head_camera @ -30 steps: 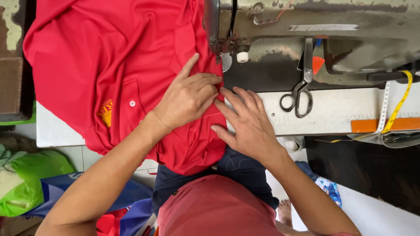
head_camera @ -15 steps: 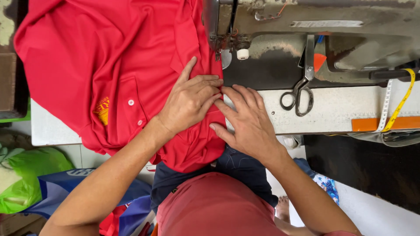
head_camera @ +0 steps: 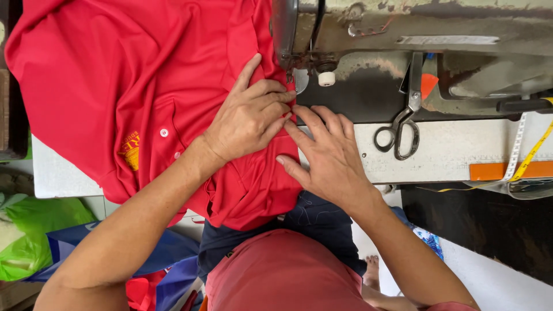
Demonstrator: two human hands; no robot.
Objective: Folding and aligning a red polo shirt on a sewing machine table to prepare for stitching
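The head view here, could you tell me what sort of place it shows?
Probably a sewing or tailoring workshop: a worn industrial sewing machine, scissors, a yellow measuring tape, and both hands pressing a red shirt flat.

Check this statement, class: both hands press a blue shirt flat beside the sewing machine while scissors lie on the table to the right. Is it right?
Not quite. The shirt is red, not blue, as the head view shows. Both the left hand and right hand do press it beside the sewing machine, with scissors to the right.

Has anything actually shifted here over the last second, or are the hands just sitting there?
Very little. The red shirt has slid slightly leftward across the table. The left hand and right hand stay pressed flat on it by the sewing machine. The scissors and tape measure have not moved.
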